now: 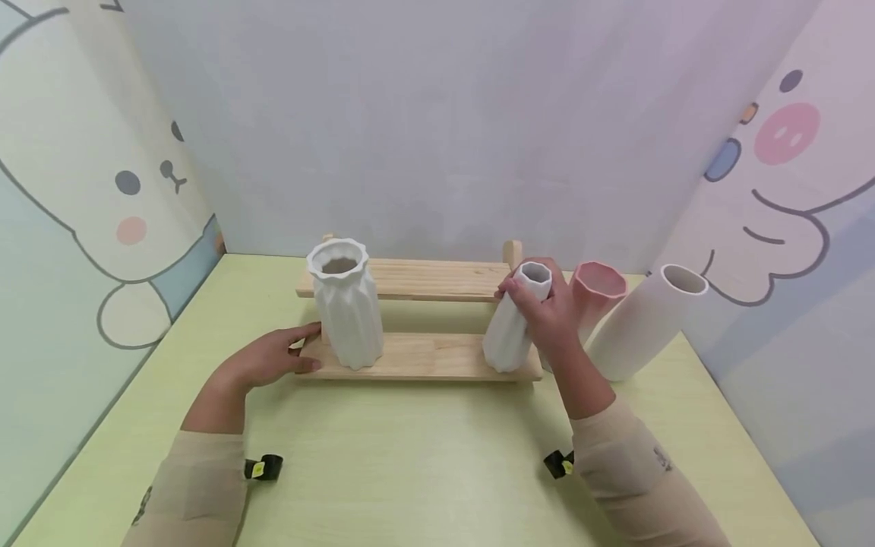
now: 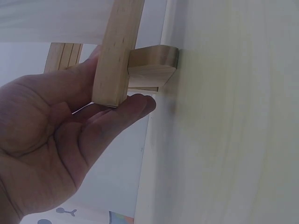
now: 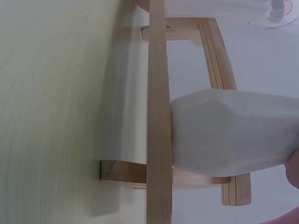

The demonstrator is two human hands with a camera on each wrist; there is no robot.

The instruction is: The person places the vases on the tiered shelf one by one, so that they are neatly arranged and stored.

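Note:
A two-tier wooden rack (image 1: 431, 355) stands near the back wall. My left hand (image 1: 268, 358) grips the left end of its lower board (image 2: 117, 60), thumb on one face and fingers on the other in the left wrist view. Around the upper part of a slim white faceted vase (image 1: 507, 338) curls my right hand (image 1: 557, 317). That vase's base meets the lower board at the right end, as the right wrist view shows. A wider white ribbed vase (image 1: 352, 319) with a scalloped rim is upright on the same board, at the left.
Right of the rack are a pink vase (image 1: 601, 281), partly hidden by my right hand, and a tall white cylindrical vase (image 1: 642, 327). Walls with cartoon animals flank the pale green table (image 1: 410, 463). The rack's upper board (image 1: 437, 279) lies behind the vases.

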